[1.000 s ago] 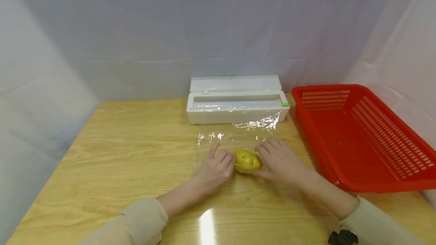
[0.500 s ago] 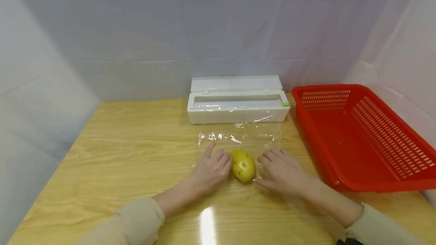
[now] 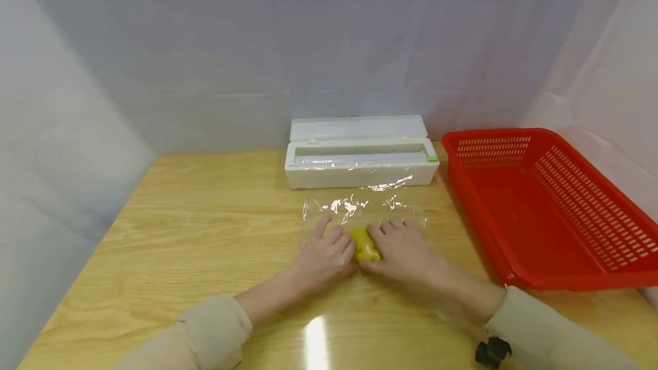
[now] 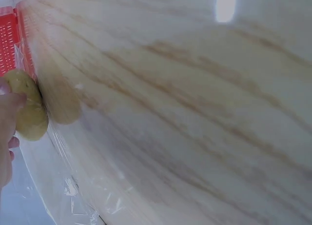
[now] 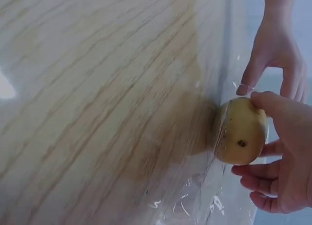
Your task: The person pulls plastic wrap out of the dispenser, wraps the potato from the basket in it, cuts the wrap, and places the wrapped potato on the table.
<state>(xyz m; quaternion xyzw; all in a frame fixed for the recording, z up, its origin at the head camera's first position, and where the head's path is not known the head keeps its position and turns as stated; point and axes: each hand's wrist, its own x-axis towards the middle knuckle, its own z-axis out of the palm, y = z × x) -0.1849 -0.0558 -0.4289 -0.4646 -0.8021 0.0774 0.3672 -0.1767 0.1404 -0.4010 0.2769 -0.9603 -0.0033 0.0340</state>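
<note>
Looks partway through wrapping a potato (image 3: 365, 245) in cling film (image 3: 349, 206) on the bench (image 3: 205, 227), in front of the white dispenser (image 3: 329, 178): held snugly in the curled right grip (image 3: 403, 249), cupped at its left end by the curled left grip (image 3: 325, 250). Probably left to do: severing the film, closing its ends. Shows no readable brand or label.

We are listing: tabletop (image 3: 205, 216), glossy, wood-grained; cling film (image 3: 349, 205), shiny plastic; potato (image 3: 365, 246), smooth-skinned; basket (image 3: 534, 221), smooth plastic; sleeves (image 3: 213, 327), matt cloth.
</note>
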